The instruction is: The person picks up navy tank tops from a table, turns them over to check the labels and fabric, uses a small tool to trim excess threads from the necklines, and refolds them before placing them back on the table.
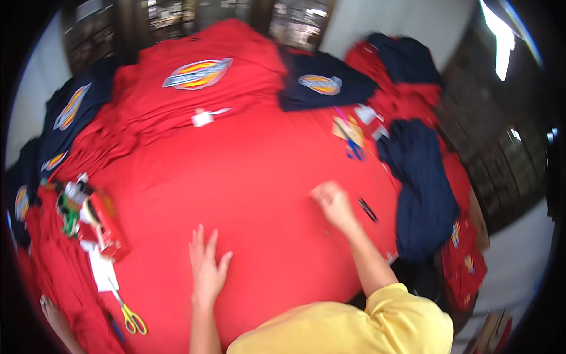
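- A red cloth (pixel 253 171) lies spread over the middle of the worktop, covering nearly all of it
- The left hand (pixel 206 268) rests flat on the cloth near the front edge, fingers spread, gripping nothing
- The right hand (pixel 332 203) sits on the cloth toward the right side, fingers curled in as if pinching the fabric; it is blurred, so I cannot tell whether it has a real hold
- Just beside the right hand lies a small dark tool (pixel 368 209), apart from the fingers
- Yellow scissors (pixel 131 315) lie at the front left corner beside a white paper (pixel 103 271); a clutter of small items (pixel 82 206) sits at the left edge
- A navy garment (pixel 421 189) is heaped at the right edge, and printed red shirts (pixel 194 76) are stacked at the back
- Risk, as I judge it: a tug by the right hand could bunch the cloth, since only the flat left palm holds it
- A sweep of the right forearm could knock the dark tool off, or drag the navy heap over the edge
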### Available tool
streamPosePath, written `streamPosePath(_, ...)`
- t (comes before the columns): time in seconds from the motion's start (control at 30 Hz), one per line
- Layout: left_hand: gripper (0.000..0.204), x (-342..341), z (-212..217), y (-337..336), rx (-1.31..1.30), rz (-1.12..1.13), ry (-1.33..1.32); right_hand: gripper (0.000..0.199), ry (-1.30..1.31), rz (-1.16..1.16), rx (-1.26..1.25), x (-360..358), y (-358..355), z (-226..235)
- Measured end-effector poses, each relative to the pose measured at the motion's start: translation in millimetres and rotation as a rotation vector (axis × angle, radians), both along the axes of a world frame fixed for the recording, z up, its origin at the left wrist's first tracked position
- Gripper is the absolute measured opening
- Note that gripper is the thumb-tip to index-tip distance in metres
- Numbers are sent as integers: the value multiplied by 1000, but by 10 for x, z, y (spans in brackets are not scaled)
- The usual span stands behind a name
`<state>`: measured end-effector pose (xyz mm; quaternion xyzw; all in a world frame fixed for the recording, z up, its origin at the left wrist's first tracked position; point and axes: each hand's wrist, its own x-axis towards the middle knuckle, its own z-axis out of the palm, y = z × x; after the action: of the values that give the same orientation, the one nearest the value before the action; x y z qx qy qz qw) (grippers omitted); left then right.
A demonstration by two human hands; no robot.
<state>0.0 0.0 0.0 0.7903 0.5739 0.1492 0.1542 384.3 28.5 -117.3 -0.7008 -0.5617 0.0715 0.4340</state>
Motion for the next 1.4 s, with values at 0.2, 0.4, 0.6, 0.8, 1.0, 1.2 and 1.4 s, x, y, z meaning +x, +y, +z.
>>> streamPosePath(0.2,44,1945,-1070,-614,223,-105,-86,19,-810,-1350,-55,3214,-1951,963)
streamPosePath(0.4,43,1837,-1003,-528,255,-127,-12,20,-119,-1291,60,3996,-2383,398)
streamPosePath(0.6,37,1694,-1044,-564,357,-93,-27,24,-138,-1370,-261,3927,-2379,773)
streamPosePath(0.8,12,1825,576,-1051,332,-504,-478,24,-158,-1317,-195,3803,-2512,1089)
streamPosePath(1.0,17,1833,1665,-1421,853,-714,-682,36,-139,-1071,-24,4335,-2403,638)
streamPosePath(1.2,18,1878,1629,-1352,760,-768,-714,39,-62,-1187,30,4386,-2601,655)
streamPosePath(1.4,20,1925,1551,-1276,696,-809,-780,32,-185,-1065,-245,4845,-2732,684)
